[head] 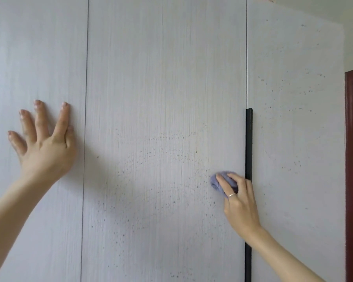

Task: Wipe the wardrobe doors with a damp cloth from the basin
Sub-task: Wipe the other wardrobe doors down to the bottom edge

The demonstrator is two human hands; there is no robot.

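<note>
Wiping underway: right hand point(237, 197) grips balled cloth point(217, 181) against middle door point(161, 98) beside black handle point(248, 143), left hand point(42, 143) flat, fingers spread, on left door point(39, 47); droplet specks show both wiped, finish unclear.

Left hand point(47, 147): flat, palm against the surface, fingers point(40, 117) straight and spread, pointing up, thumb tucked alongside the index. Sits well left of the black handle strip point(248, 143) and level with its upper part. Left forearm bare, runs down to the lower-left corner. Right hand point(239, 202): just left of the strip, touching it at mid-height, fingers curled over a bunched wad, ring on one finger. Right forearm bare, angles down to the lower right, crossing the strip.
</note>
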